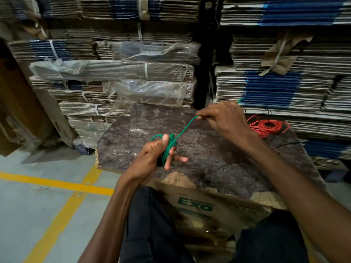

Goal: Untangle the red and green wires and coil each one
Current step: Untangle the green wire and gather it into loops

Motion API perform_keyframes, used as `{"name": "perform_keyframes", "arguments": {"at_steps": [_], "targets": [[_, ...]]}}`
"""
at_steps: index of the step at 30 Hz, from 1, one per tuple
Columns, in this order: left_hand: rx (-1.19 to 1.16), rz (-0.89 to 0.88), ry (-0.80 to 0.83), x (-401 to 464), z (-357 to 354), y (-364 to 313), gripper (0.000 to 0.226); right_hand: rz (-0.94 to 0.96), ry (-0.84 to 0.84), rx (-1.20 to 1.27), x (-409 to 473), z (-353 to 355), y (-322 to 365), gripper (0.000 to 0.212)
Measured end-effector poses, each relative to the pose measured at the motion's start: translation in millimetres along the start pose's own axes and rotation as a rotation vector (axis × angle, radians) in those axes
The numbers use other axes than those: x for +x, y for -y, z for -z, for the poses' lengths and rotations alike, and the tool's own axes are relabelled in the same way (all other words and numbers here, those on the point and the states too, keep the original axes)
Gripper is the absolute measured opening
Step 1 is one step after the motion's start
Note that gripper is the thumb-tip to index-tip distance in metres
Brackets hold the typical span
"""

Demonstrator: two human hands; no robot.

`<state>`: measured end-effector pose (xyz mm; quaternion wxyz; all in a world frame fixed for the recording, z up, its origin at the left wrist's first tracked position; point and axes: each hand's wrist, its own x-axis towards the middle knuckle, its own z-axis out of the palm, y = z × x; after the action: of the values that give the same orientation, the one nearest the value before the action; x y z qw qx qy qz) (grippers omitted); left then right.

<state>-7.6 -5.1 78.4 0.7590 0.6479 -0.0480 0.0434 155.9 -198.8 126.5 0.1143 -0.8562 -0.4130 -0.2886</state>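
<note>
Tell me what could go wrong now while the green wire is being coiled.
The green wire is wound round the left hand with some fingers spread, so loops may slip off. The right hand pinches the taut strand; pulling hard could tighten the loops. The red wire lies near the board's far edge and might slide off.

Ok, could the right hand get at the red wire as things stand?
Probably, but not freely: the red wire lies just beyond the right hand with nothing between, yet that hand pinches the green wire.
</note>
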Motion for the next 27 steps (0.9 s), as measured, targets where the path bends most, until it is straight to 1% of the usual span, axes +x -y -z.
{"name": "perform_keyframes", "arguments": {"at_steps": [2,4,5,7,8,9,11,14,17,20,22,24,25,27], "targets": [[-0.163,0.005,-0.078,-3.2,-5.7,-3.3,0.049,-0.083,0.067,0.114,-3.5,-6.2,-0.1,0.035],[-0.322,0.002,-0.102,-4.9,-11.3,-5.1,0.049,-0.186,0.147,0.213,-7.0,-14.6,-2.6,0.030],[-0.403,-0.005,-0.100,-5.2,-14.4,-6.4,0.049,-0.248,0.198,0.334,-8.9,-18.2,-3.0,0.023],[-0.554,-0.027,-0.097,-5.0,-18.0,-8.0,0.050,-0.362,0.266,0.764,-13.0,-24.9,0.8,0.014],[-0.616,-0.045,-0.094,-4.7,-19.1,-9.1,0.052,-0.415,0.259,0.945,-15.7,-28.6,2.6,0.013],[-0.672,-0.068,-0.088,-4.0,-19.8,-10.2,0.053,-0.478,0.243,1.064,-19.2,-31.5,4.5,0.011],[-0.768,-0.121,-0.074,-1.8,-20.9,-14.0,0.056,-0.624,0.221,1.194,-28.3,-36.5,9.6,0.010],[-0.830,-0.169,-0.087,5.1,-19.8,-17.3,0.056,-0.800,0.236,1.337,-40.8,-45.4,18.6,0.009],[-0.851,-0.189,-0.113,12.5,-16.4,-17.3,0.055,-0.865,0.273,1.338,-52.6,-53.6,30.0,0.008],[-0.851,-0.196,-0.130,19.5,-11.3,-16.0,0.048,-0.812,0.264,1.238,-65.2,-59.1,43.7,0.007],[-0.833,-0.205,-0.130,24.5,-7.9,-15.0,0.043,-0.755,0.289,1.196,-74.6,-62.0,53.0,0.011],[-0.800,-0.203,-0.164,31.1,-4.3,-14.4,0.043,-0.684,0.344,1.116,-83.9,-63.8,62.0,0.014],[-0.782,-0.198,-0.190,34.3,-3.9,-14.6,0.043,-0.622,0.375,1.032,-87.5,-61.6,66.0,0.013],[-0.732,-0.181,-0.249,40.1,-2.2,-14.1,0.045,-0.431,0.403,0.775,-93.7,-52.9,72.8,0.016]]}}
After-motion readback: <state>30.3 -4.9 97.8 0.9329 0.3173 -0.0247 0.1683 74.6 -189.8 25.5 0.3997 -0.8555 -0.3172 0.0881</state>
